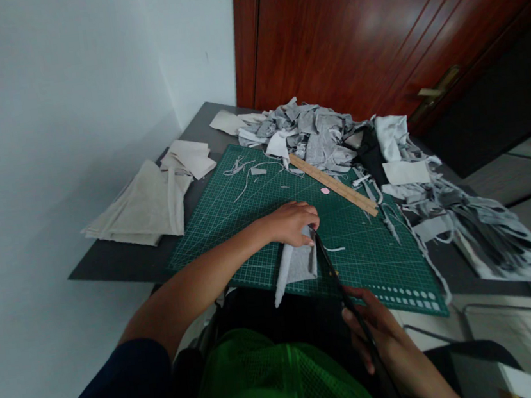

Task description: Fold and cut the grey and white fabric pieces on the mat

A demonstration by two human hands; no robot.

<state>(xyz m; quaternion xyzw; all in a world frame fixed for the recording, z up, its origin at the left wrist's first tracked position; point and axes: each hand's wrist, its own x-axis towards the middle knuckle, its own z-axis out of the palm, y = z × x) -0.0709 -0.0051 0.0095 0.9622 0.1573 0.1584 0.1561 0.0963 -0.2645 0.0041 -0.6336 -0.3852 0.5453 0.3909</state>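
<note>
My left hand (292, 223) is closed on a small piece of grey fabric (305, 264) near the front edge of the green cutting mat. One side of the fabric is rolled and hangs over the mat's edge. My right hand (371, 325) grips a pair of long black scissors (330, 262), their tips reaching the fabric beside my left fingers. Whether the blades are parted cannot be made out. A short white strip (335, 249) lies just right of the blades.
A wooden ruler (334, 184) crosses the cutting mat (246, 195). Behind it is a heap of grey fabric scraps (320, 131). Cream cloth (143, 204) lies at the left, stacked grey strips (502, 231) at the right. A pink chip (325, 190) and thread ends are scattered on the mat.
</note>
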